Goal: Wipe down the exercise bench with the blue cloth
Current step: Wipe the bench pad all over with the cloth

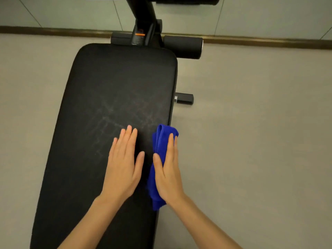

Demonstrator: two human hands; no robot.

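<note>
A black padded exercise bench [111, 83] runs from the bottom of the view toward the wall, with pale smear marks in its middle. My left hand [124, 162] lies flat on the pad, fingers together, holding nothing. The blue cloth [159, 139] is folded lengthwise along the bench's right edge. My right hand [168, 169] presses flat on top of the cloth, fingers straight, covering its right part. The cloth's lower end hangs past my wrist.
Black foam rollers [183, 46] and the bench's upright post [143, 20] stand at the far end by the wall. A short black knob [184, 98] sticks out from the bench's right side. Beige floor [251, 123] surrounds the bench.
</note>
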